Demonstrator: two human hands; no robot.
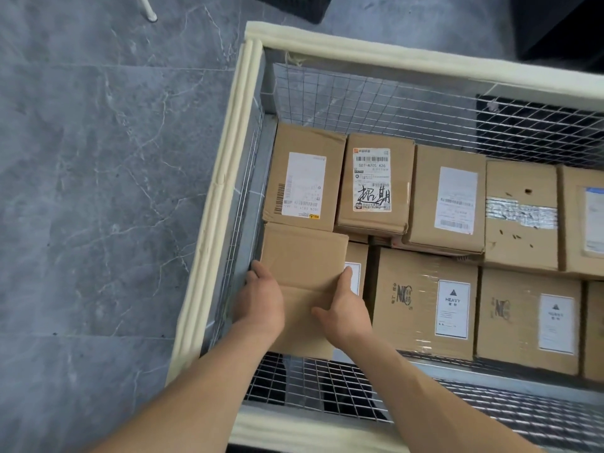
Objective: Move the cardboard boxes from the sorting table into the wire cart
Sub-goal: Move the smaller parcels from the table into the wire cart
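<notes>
Your left grip (261,297) and right grip (347,305) clasp the plain box (304,253) at the wire cart's (222,197) 7 o'clock corner; other boxes (376,191) are loaded, bench unseen.

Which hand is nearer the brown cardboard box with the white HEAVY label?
Right. The right hand holds the right edge of the plain brown cardboard box, beside the HEAVY-labelled brown cardboard box; the left hand holds the left edge, by the cart's wire wall.
</notes>
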